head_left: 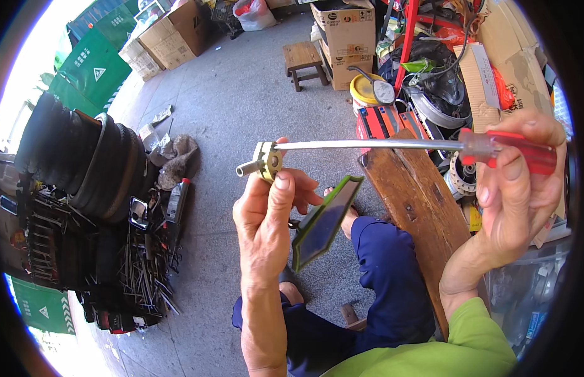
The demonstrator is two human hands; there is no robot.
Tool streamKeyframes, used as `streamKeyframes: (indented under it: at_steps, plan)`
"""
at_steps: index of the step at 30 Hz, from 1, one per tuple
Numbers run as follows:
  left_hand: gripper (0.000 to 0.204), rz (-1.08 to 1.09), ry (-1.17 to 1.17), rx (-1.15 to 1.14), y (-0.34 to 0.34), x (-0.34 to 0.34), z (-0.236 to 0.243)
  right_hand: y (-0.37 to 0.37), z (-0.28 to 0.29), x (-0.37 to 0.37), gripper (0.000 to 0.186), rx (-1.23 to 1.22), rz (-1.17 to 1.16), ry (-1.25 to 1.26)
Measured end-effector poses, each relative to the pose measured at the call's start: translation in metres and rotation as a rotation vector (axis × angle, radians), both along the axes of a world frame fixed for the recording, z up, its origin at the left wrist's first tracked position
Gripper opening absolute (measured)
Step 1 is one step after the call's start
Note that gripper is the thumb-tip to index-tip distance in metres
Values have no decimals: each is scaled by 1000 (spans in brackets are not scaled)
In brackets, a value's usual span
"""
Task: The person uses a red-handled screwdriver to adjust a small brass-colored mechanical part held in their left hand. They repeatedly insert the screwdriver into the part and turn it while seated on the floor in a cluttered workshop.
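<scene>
My left hand [264,217] is closed on a small yellowish metal clamp [267,164], pinched between thumb and fingers. A short grey metal pin [249,168] sticks out of the clamp's left side. My right hand [518,195] grips a screwdriver [373,144] by its clear red handle, its long shaft pointing left. The screwdriver's tip meets the clamp's upper right edge; whether it sits in a screw cannot be told. Just beyond my left fingers hangs an angular mirror [326,223] with a green rim. How it joins the clamp is hidden behind the hand.
A worn wooden bench [417,207] stands beside my right leg. Tyres [85,163] and a heap of tools [147,270] lie to the left. Further off are a small stool [301,56], cardboard boxes [348,38], a yellow-lidded bucket [365,91] and red-and-black batteries [386,120].
</scene>
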State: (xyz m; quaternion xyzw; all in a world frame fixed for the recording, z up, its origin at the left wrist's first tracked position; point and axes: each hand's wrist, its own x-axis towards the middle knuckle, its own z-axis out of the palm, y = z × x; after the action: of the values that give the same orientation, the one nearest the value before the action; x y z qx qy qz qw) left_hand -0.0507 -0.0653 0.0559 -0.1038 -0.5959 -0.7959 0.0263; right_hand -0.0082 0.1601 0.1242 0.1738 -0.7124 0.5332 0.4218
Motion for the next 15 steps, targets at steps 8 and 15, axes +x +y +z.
streamKeyframes:
  at_steps: [8, 15]
  plan:
    - [26, 266, -119, -96, 12, -1, -4, -30, -5, -2, 33, 141, -75, 44]
    - [25, 204, -88, -239, 10, -1, -8, -31, 1, 7, 36, 47, -282, -62]
